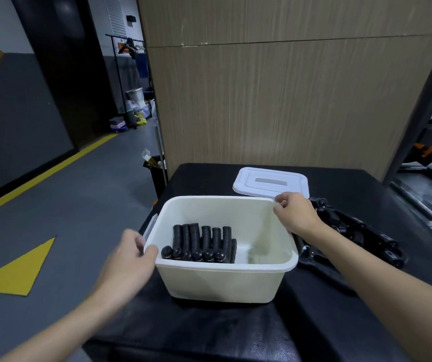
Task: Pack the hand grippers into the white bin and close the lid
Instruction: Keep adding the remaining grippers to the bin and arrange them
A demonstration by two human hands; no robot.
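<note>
Both hands (128,259) (294,212) grip the white bin's (222,278) rim on a black table (209,330) beside grey flooring (66,199).

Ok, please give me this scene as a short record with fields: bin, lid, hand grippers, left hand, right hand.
bin: white bin, open, on black table
lid: lid off, lying behind bin
hand grippers: some packed in bin; more on table at right
left hand: left hand at bin's left rim
right hand: right hand at far right rim

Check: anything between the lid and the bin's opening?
Nothing visible. The lid lies on the table behind the bin, whose top is open. Only the right hand on the far rim corner and the left hand at the left rim would need to move.
</note>
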